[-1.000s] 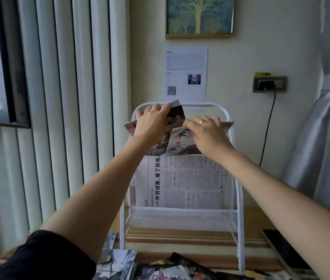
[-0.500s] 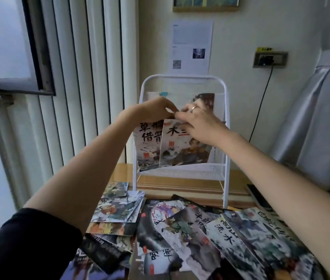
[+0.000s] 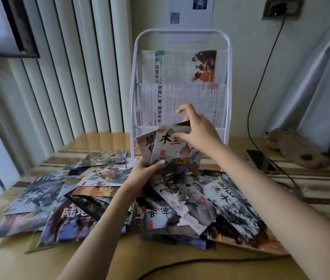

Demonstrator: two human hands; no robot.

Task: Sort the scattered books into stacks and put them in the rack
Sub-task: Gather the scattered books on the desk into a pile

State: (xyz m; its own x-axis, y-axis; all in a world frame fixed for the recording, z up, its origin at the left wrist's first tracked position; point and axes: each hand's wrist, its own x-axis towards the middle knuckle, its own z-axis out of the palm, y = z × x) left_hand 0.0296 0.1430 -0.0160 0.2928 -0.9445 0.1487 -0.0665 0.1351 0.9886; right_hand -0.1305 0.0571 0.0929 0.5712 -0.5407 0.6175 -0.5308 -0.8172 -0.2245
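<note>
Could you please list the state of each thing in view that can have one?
Left hand: grip on the bottom of the held books.
Right hand: pinching the top edge of the held books.
Held books: upright, in front of the rack.
Rack: standing, newspapers in its pockets.
Scattered books: unsorted on the table.
Phone: flat, screen dark.

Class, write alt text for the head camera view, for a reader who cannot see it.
Two hands hold a few picture books upright in front of a white wire rack: the left hand grips their bottom edge, the right hand pinches the top. More books lie scattered over the table; newspapers sit in the rack.
</note>
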